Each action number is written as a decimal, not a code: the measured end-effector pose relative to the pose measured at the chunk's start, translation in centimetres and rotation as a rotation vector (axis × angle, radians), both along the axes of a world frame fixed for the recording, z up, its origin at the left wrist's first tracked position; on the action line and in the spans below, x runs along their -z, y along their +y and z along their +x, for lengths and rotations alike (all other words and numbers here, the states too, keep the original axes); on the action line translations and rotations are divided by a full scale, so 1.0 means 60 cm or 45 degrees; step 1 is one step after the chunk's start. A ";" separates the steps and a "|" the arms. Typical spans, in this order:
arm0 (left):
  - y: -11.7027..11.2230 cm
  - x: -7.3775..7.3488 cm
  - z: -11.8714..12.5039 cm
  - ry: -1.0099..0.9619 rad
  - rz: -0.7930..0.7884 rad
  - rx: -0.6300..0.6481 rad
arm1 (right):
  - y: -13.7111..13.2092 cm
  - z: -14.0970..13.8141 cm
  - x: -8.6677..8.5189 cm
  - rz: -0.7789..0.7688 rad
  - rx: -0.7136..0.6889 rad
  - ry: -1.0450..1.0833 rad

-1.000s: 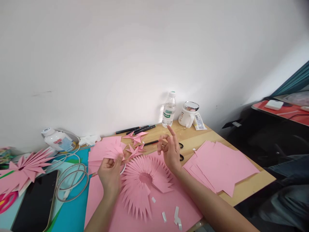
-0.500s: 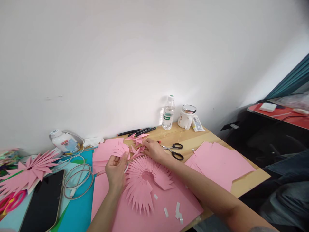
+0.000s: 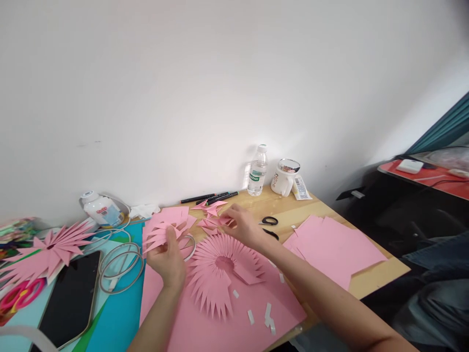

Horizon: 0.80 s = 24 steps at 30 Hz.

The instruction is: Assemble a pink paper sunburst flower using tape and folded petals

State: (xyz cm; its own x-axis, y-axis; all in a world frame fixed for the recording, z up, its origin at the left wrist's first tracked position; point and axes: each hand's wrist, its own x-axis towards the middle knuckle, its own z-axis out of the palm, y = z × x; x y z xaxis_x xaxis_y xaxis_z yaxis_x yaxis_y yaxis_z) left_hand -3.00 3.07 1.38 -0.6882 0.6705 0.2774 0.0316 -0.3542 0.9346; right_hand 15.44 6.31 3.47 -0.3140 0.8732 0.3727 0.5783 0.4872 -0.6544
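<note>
My left hand [image 3: 169,256] grips a small fan of folded pink paper [image 3: 160,233], thumb on top. Farther right, my right hand [image 3: 242,226] pinches a pointed folded paper piece [image 3: 224,221] above several loose pink pieces [image 3: 212,209]. Between my forearms lies a large ring of overlapping pointed pink folds [image 3: 210,288], with a gap at its lower right. It rests on a big pink sheet [image 3: 183,327]. A tape roll [image 3: 189,248] sits beside my left hand, partly covered. Short white strips [image 3: 269,315] are scattered at the sheet's lower right.
Black-handled scissors [image 3: 270,221] lie partly behind my right forearm. Pink sheets [image 3: 330,249] are stacked at the right. A water bottle [image 3: 257,171], a mug [image 3: 285,178] and pens [image 3: 220,197] stand or lie by the wall. A phone [image 3: 71,298] and coiled cable [image 3: 120,291] are left.
My left hand has moved left with the paper fan, showing more of the tape roll. My right hand has lifted slightly, with a folded pink piece now between its fingers.
</note>
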 end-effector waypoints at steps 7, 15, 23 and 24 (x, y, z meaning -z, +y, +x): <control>0.001 -0.008 0.004 0.039 0.084 -0.073 | -0.012 -0.081 0.003 0.233 -0.195 -0.509; -0.031 -0.060 0.004 0.277 0.120 -0.134 | 0.000 -0.149 0.005 0.012 -0.549 -0.523; -0.032 -0.089 -0.007 0.414 0.093 -0.043 | -0.013 -0.071 -0.036 -0.055 -0.265 0.096; -0.031 -0.090 -0.004 0.470 0.067 0.050 | -0.015 -0.061 -0.041 -0.020 -0.292 0.107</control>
